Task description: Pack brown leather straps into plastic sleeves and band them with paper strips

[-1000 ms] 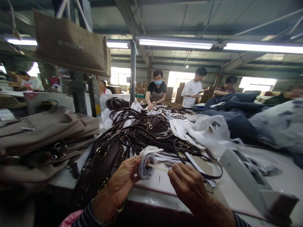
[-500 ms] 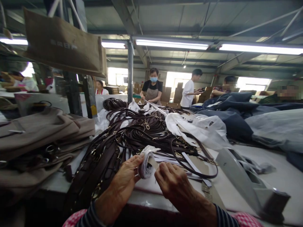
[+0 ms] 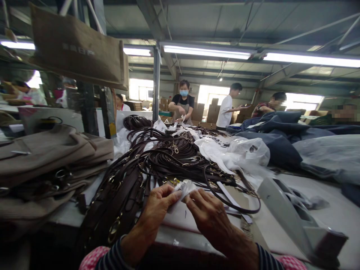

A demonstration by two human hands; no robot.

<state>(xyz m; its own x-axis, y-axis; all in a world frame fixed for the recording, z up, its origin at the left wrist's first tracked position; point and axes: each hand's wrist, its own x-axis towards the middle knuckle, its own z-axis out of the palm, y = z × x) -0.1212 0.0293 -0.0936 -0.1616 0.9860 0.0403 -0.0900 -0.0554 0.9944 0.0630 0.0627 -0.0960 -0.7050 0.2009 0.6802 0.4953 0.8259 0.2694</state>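
Left hand (image 3: 160, 210) and right hand (image 3: 213, 221) together at 6 o'clock, fingers (image 3: 171, 197) nearly closed, pinching a crumpled white plastic scrap (image 3: 183, 188) between them (paper strip no longer in sight); dark leather straps (image 3: 165, 157) just beyond, toward 12 o'clock.

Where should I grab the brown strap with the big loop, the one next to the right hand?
Grab the bottom of the loop on the brown strap with your fingers, coming from the near side. That curve sticks out past the pile of straps, so you can reach it without getting tangled in the others.
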